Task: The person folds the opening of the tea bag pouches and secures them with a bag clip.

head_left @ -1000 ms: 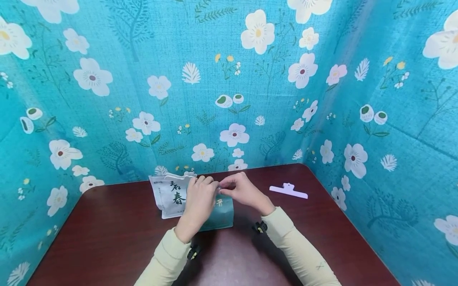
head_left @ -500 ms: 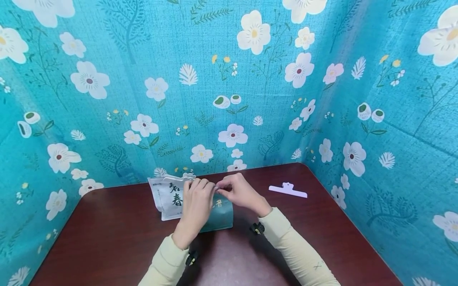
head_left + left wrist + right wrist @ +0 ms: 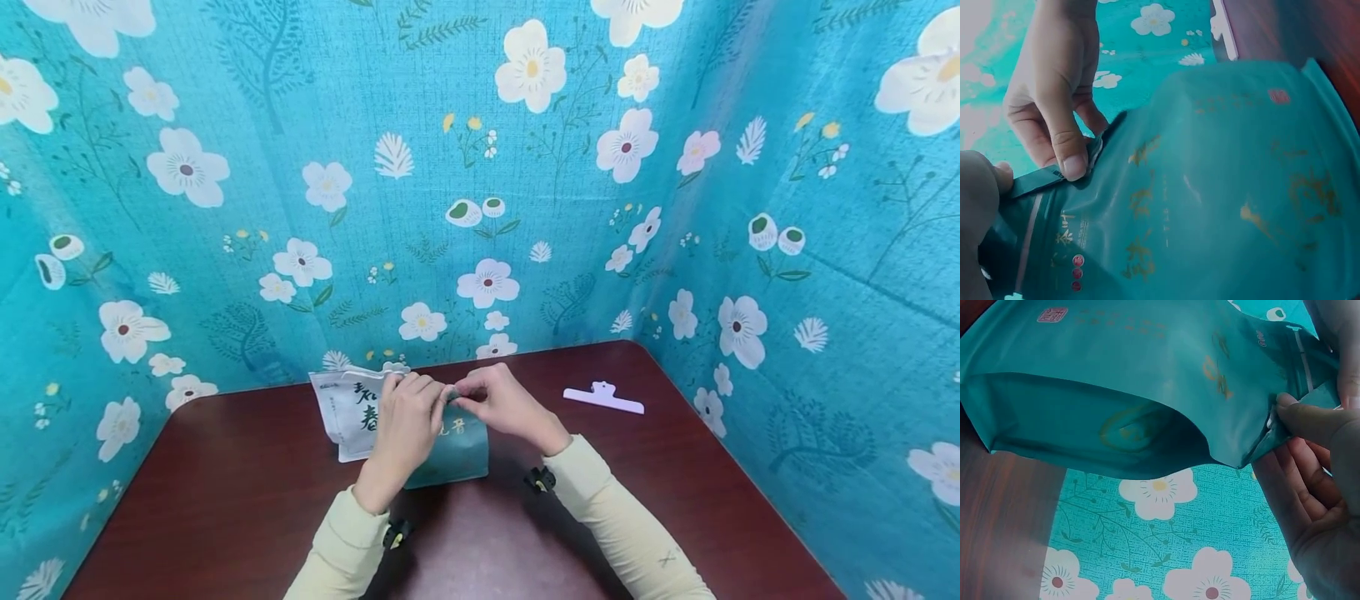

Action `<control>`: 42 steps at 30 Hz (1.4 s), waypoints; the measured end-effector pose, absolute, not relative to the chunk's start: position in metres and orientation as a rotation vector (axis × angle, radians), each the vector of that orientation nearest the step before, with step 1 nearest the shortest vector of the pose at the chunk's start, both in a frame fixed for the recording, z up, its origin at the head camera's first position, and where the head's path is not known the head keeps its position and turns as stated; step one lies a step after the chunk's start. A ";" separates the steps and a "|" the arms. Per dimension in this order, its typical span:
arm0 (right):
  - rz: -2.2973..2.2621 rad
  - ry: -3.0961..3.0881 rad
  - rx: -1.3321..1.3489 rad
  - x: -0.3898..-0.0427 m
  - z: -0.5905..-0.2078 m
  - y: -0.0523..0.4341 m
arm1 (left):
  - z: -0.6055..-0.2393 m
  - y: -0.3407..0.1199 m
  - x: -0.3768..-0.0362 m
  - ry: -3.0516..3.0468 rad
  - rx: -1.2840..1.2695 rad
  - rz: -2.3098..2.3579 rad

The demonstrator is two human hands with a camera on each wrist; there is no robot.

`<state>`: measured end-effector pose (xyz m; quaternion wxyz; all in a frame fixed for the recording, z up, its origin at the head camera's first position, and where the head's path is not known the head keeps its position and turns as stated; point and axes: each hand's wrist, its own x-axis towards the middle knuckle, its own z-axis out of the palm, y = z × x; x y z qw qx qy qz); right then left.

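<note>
teal pouch: teal pouch stands upright near the middle of the table, toward the far edge; both hands work its top strip, so its base stays planted while the top is handled.
left hand: left hand grasps the pouch top from the left end, fingers curled over the strip; left wrist view shows only a blurred bit of it at the frame edge, so exact pinch is unclear.
right hand: right hand pinches the top strip, thumb pressed on the fold, fingers behind it; the two hands nearly touch, likely to keep the strip taut between them.
pouch mouth: right wrist view shows the top edge creased at the pinch; sealed or parted, cannot tell.
white pouch: white pouch just behind and left of the teal one, leaning, partly hidden by the left hand; untouched, as far as shows.
white clip: white clip lies flat toward the far right corner, well apart from both hands, within reach of the right.
backdrop: floral cloth screens the far and side edges.
</note>
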<state>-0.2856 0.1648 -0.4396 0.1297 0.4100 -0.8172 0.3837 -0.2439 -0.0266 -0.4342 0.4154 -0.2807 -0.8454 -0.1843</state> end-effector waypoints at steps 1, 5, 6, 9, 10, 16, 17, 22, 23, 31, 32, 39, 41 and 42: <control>1.116 -2.373 1.202 -0.285 -0.439 0.165 | -0.434 -0.027 -0.244 -2.119 -0.698 -0.477; 1.077 -2.351 1.230 -0.285 -0.440 0.165 | -0.435 -0.026 -0.245 -2.116 -0.674 -0.513; 1.065 -2.340 1.234 -0.286 -0.440 0.165 | -0.435 -0.025 -0.245 -2.118 -0.667 -0.517; 1.037 -2.308 1.244 -0.287 -0.441 0.166 | -0.433 -0.024 -0.244 -2.141 -0.649 -0.527; 1.024 -2.301 1.244 -0.287 -0.442 0.166 | -0.433 -0.023 -0.244 -2.151 -0.640 -0.530; 1.002 -2.282 1.235 -0.289 -0.447 0.166 | -0.432 -0.020 -0.243 -2.169 -0.598 -0.543; 1.008 -2.279 1.234 -0.289 -0.447 0.166 | -0.432 -0.020 -0.243 -2.169 -0.598 -0.536; 1.051 -2.264 1.226 -0.288 -0.452 0.167 | -0.431 -0.021 -0.242 -2.180 -0.628 -0.457; 1.058 -2.262 1.224 -0.288 -0.453 0.167 | -0.430 -0.022 -0.241 -2.188 -0.632 -0.445; 1.217 -2.250 1.199 -0.289 -0.457 0.169 | -0.423 -0.020 -0.237 -2.269 -0.632 -0.431; 1.239 -2.265 1.191 -0.289 -0.458 0.169 | -0.423 -0.019 -0.237 -2.272 -0.628 -0.432; 1.143 -2.271 1.203 -0.290 -0.463 0.169 | -0.424 -0.019 -0.239 -2.297 -0.614 -0.441; 1.113 -2.238 1.215 -0.290 -0.463 0.169 | -0.424 -0.020 -0.240 -2.308 -0.623 -0.449; 1.110 -2.225 1.218 -0.290 -0.463 0.169 | -0.424 -0.020 -0.240 -2.313 -0.627 -0.450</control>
